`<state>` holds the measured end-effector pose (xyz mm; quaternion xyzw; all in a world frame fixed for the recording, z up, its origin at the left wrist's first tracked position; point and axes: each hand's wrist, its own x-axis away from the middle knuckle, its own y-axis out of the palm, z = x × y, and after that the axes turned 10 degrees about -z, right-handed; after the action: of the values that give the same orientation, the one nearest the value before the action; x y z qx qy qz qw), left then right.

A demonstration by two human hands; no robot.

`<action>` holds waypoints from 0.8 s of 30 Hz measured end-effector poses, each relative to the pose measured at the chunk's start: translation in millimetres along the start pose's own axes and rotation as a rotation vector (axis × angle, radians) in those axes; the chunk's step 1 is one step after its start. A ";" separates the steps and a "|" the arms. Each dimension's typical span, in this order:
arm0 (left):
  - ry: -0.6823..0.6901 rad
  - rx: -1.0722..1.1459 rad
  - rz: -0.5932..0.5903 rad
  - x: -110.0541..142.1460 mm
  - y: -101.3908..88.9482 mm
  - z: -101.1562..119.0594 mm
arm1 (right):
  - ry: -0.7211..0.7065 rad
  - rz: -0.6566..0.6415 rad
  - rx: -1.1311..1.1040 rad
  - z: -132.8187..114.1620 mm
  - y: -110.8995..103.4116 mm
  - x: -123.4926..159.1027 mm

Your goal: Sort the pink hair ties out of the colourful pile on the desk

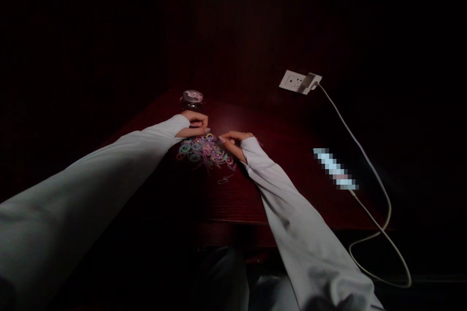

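Observation:
A loose pile of small coloured elastic hair ties (pixel 204 150) lies on the dark red wooden table, in pink, purple, green and yellow. My left hand (pixel 194 123) is at the far left edge of the pile, fingers curled in and thumb tip low near the ties. Across from it, my right hand (pixel 235 141) rests over the pile's right side, thumb and forefinger drawn together. Whatever either hand pinches is too small and dark to name. Just beyond my left hand stands a round jar (pixel 192 98) with a patterned lid.
One stray tie (pixel 225 180) lies apart, nearer the table's front edge (pixel 233 222). To the right is a blurred-out phone-like device (pixel 335 169) on a white cable (pixel 359 143), which loops over the edge and runs to a charger (pixel 310 83) in a wall socket (pixel 291 80).

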<state>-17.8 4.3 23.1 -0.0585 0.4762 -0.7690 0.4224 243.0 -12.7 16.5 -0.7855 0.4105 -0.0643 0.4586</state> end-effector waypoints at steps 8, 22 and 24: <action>0.063 -0.103 -0.197 -4.0 -0.2 -6.7 | -0.019 0.077 -0.011 -7.3 -5.5 1.4; 0.039 -0.062 -0.191 -0.8 -2.9 8.2 | -0.040 0.077 -0.001 -2.6 -5.6 2.7; 0.034 -0.067 -0.186 -0.9 -2.2 8.5 | -0.039 0.073 -0.002 -2.9 -5.8 2.4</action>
<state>-14.4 -0.4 29.7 -0.1036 0.5013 -0.7893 0.3391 246.6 -14.9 21.9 -0.7714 0.4302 -0.0320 0.4679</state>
